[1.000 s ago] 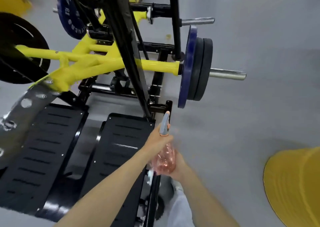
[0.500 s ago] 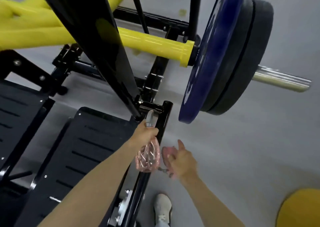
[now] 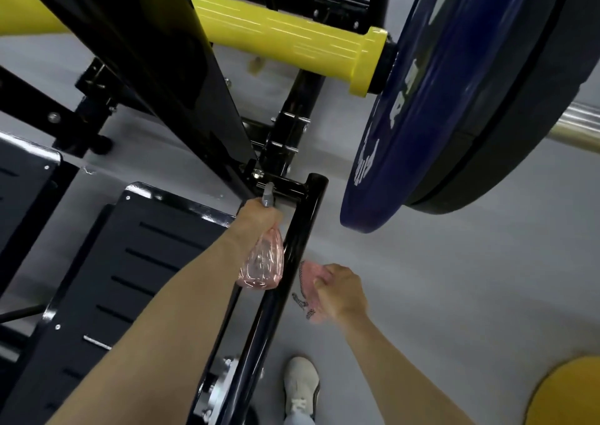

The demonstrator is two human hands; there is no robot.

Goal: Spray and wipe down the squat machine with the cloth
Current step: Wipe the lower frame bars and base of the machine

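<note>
The left hand (image 3: 258,216) gripped the spray bottle (image 3: 261,263) and the right hand (image 3: 341,289) clutched the cloth (image 3: 308,281); aimed beside the frame bar (image 3: 292,252), spray risked wetting the floor (image 3: 438,294).

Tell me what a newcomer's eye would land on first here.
The big blue weight plate fills the upper right, at the end of a bright yellow bar that runs in from the upper left. Lower down, near the centre, the left hand grips a pink spray bottle by a black frame tube. The right hand holds a pink cloth just right of that tube.
</note>
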